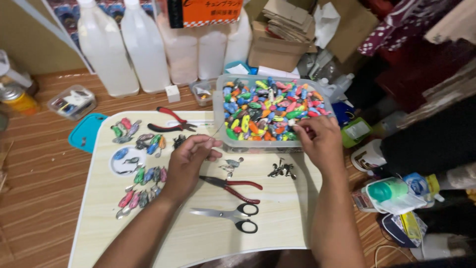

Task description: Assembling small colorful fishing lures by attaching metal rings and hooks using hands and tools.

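Wire (218,130), thin, is pinched in the left hand (191,161) over the lap desk (198,238), while the right hand (320,141) pinches a small piece at the rim of the tub (220,106) of coloured lures, pliers (233,187) lying below.

— What lies underfoot?
— A brown wooden floor (39,183), striped planks, with a pale lap table (198,243) set on it.
— And far off?
— A beige wall (34,34) at far left.

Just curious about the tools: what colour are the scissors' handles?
Black, on the scissors near the tray's front edge; head view.
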